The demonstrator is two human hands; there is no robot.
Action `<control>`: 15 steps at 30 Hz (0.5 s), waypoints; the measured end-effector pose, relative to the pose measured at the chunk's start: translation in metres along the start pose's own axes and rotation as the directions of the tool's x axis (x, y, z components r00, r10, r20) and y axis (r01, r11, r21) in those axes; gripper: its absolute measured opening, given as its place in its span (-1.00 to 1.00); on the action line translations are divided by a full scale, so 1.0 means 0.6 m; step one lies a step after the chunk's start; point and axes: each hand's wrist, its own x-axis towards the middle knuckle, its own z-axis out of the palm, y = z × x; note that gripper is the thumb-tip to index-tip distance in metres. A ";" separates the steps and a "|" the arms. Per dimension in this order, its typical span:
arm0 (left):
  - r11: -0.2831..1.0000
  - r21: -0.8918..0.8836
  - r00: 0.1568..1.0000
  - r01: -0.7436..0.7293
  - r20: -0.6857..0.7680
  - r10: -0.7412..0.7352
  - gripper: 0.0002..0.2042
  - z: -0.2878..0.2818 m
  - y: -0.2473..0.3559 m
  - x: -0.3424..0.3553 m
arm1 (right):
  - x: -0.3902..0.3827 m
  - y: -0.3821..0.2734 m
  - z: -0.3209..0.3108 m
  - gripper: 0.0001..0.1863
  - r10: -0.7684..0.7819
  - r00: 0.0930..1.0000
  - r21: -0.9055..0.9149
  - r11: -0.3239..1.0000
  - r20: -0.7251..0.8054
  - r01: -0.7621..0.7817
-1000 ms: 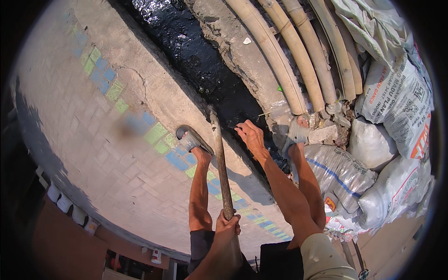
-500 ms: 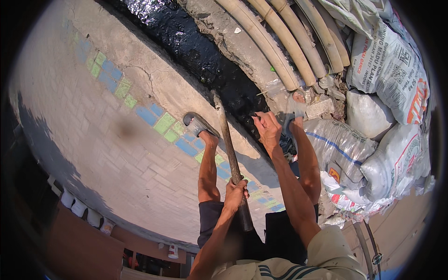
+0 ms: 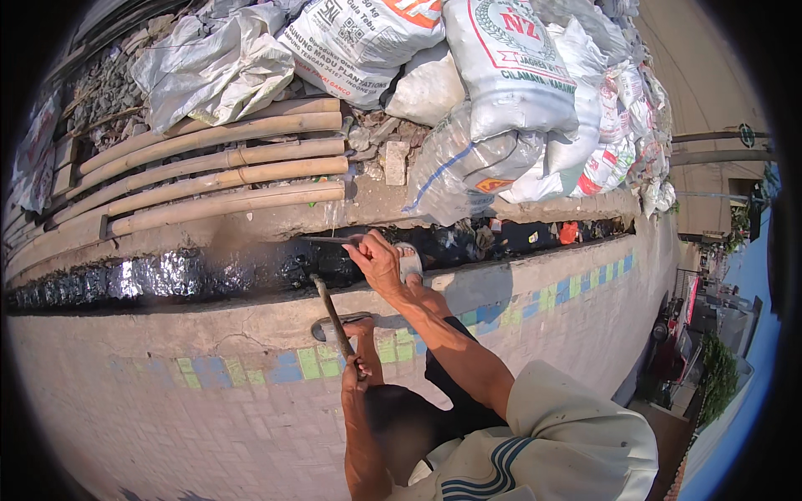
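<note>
My left hand (image 3: pixel 357 371) is closed around a long wooden pole (image 3: pixel 336 322). The pole's muddy far end rests at or just above the near edge of a drain (image 3: pixel 209 271) filled with black, shiny sludge. Over the drain, my right hand (image 3: pixel 378 260) pinches a thin, dark, stick-like piece (image 3: pixel 327 240) that points left; its material cannot be made out. My left foot wears a grey sandal (image 3: pixel 322 329) on the concrete edge. My right foot, in a lighter sandal (image 3: pixel 409 262), shows beyond my right forearm, over the drain.
Bamboo poles (image 3: pixel 225 156) lie along the far bank, beside rubble (image 3: pixel 395 163). Stuffed white sacks (image 3: pixel 510 75) are piled at far right. Litter, including a red piece (image 3: pixel 569 232), sits in the drain. Blue and green painted pavers (image 3: pixel 309 362) line the near concrete edge (image 3: pixel 242 327).
The view has swung, so the drain now runs across it. My right foot has come off the far bank. The thin piece in my right hand shows more plainly; my left keeps the pole.
</note>
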 end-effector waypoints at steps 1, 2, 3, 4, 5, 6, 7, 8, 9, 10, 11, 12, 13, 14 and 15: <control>0.999 -0.008 0.998 0.041 0.042 -0.041 -0.86 0.024 -0.005 0.006 | -0.001 0.010 -0.051 -0.70 0.010 0.997 -0.036 0.999 -0.072 -0.013; 0.999 0.003 0.998 0.046 0.042 -0.046 -0.87 0.030 0.009 0.007 | 0.008 -0.004 -0.071 -0.63 -0.002 0.994 -0.020 1.000 -0.111 0.000; 0.999 0.012 0.998 0.052 0.040 -0.053 -0.87 0.035 0.019 0.007 | 0.011 -0.019 -0.097 -0.59 -0.004 0.989 0.013 1.000 -0.149 0.006; 0.998 0.015 0.997 0.059 0.039 -0.060 -0.88 0.040 0.026 0.005 | 0.017 -0.039 -0.121 -0.58 -0.010 0.985 0.040 0.999 -0.171 0.017; 0.997 -0.012 0.997 0.074 0.028 -0.074 -0.89 0.037 0.037 0.006 | 0.018 -0.054 -0.144 -0.57 0.003 0.984 0.064 0.998 -0.177 0.009; 0.998 0.013 0.998 0.063 0.027 -0.063 -0.89 0.036 0.046 0.008 | 0.018 -0.067 -0.170 -0.57 0.016 0.983 0.087 0.996 -0.182 0.000; 0.998 0.035 0.998 0.053 0.025 -0.054 -0.89 0.047 0.046 0.002 | 0.016 -0.083 -0.209 -0.58 0.064 0.980 0.125 0.991 -0.189 -0.041; 0.997 0.057 0.999 0.044 0.026 -0.045 -0.89 0.055 0.044 0.006 | 0.014 -0.087 -0.247 -0.59 0.052 0.980 0.129 0.991 -0.193 -0.027; 0.997 0.042 0.998 0.058 0.016 -0.058 -0.89 0.066 0.049 0.011 | 0.011 -0.088 -0.285 -0.59 0.040 0.979 0.132 0.991 -0.199 -0.013; 0.997 0.018 0.997 0.072 -0.006 -0.072 -0.88 0.077 0.046 0.018 | -0.005 -0.094 -0.328 -0.59 0.048 0.975 0.122 0.992 -0.216 -0.022; 0.997 0.025 0.997 0.067 0.023 -0.067 -0.87 0.092 0.040 0.018 | -0.014 -0.096 -0.366 -0.60 0.061 0.976 0.150 0.988 -0.209 -0.030; 0.997 0.033 0.996 0.063 0.053 -0.065 -0.86 0.106 0.034 0.016 | -0.040 -0.096 -0.402 -0.61 0.093 0.971 0.151 0.987 -0.218 -0.060; 0.997 0.046 0.998 0.060 0.020 -0.061 -0.85 0.130 0.027 0.014 | -0.062 -0.086 -0.445 -0.61 0.099 0.970 0.151 0.986 -0.224 -0.066; 0.995 0.063 0.997 0.076 -0.006 -0.076 -0.83 0.151 0.015 0.014 | -0.083 -0.081 -0.497 -0.61 0.104 0.966 0.130 0.989 -0.236 -0.075; 0.996 0.056 0.997 0.075 -0.013 -0.074 -0.82 0.154 0.013 0.026 | -0.097 -0.095 -0.546 -0.58 0.093 0.966 0.014 0.996 -0.241 -0.092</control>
